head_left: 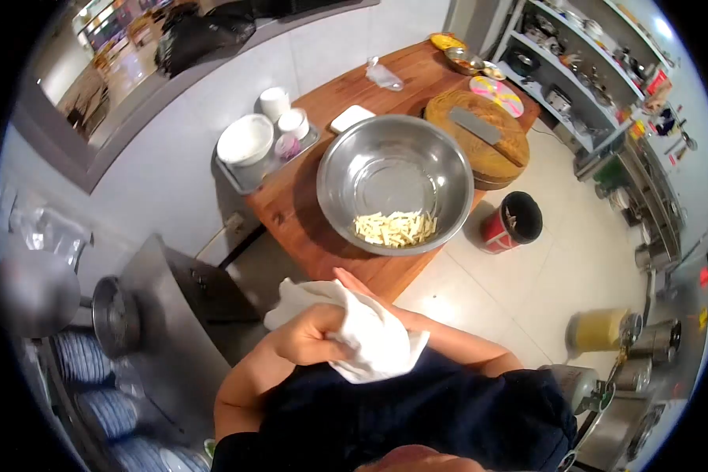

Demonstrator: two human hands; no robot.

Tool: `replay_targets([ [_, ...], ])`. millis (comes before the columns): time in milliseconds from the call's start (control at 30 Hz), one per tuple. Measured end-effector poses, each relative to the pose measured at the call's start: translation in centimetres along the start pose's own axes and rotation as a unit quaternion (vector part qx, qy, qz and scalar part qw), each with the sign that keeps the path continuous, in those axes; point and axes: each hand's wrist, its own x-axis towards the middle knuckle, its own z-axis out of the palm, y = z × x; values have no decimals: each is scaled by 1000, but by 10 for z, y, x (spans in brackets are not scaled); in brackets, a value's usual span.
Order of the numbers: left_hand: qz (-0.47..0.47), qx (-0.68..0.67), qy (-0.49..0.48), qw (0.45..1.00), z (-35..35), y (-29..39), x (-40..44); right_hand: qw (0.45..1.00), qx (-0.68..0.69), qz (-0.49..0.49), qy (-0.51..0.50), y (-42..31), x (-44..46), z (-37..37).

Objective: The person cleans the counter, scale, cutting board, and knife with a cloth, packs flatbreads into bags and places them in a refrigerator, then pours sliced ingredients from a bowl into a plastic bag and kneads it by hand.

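My left hand [313,334] is closed in a fist around a white cloth [377,338], which hangs in folds in front of my body. My right hand [355,283] reaches across behind the cloth. Its fingers lie stretched out past the cloth's upper edge, and the rest of the hand is covered. Just beyond both hands, a large steel bowl [397,138] stands on the wooden table [307,244]. Pale cut strips [396,229] lie at the near side inside the bowl. Neither hand touches the bowl.
Right of the bowl, a cleaver [475,124] lies on a round chopping board [492,161]. A tray [248,179] holds white containers on the left. A red and black bin [511,222] stands on the floor. Metal shelves [558,63] line the right wall, and stacked plates [94,358] fill the lower left.
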Motion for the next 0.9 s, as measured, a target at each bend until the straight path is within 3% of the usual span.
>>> replay_targets([
  [67,6,48,-29,998,2,-8,19,995,93,-9,30,2,7,-16],
  [133,-41,95,56,993,-34,24,13,968,236,5,82,-15,50,-31],
  [167,-16,129,94,987,-68,27,11,935,333,27,120,-37,71,-43],
  [200,-61,47,181,981,-91,20,-2,891,424,45,153,-49,81,-52],
  [267,-52,7,354,934,-132,3,-14,840,473,71,255,-24,95,-87],
  [333,-89,50,462,881,-158,-9,-21,738,570,125,339,-55,104,-111],
  [533,-161,19,400,902,-228,-1,-16,824,347,-54,445,-103,111,-263],
  [600,-148,77,366,916,-274,1,3,838,246,-116,473,-131,123,-317],
  [667,-77,166,289,939,-321,24,19,845,150,-166,486,-157,136,-360],
  [733,-25,312,263,912,-359,60,41,848,73,-193,489,-164,143,-386],
  [767,5,377,268,887,-376,85,50,835,42,-179,518,-158,147,-389],
  [833,92,473,281,830,-419,140,69,686,69,-6,724,-157,160,-370],
  [867,145,498,293,803,-447,165,78,711,-58,-5,700,-137,158,-361],
  [900,209,571,332,721,-482,187,88,737,-107,117,657,-124,152,-363],
])
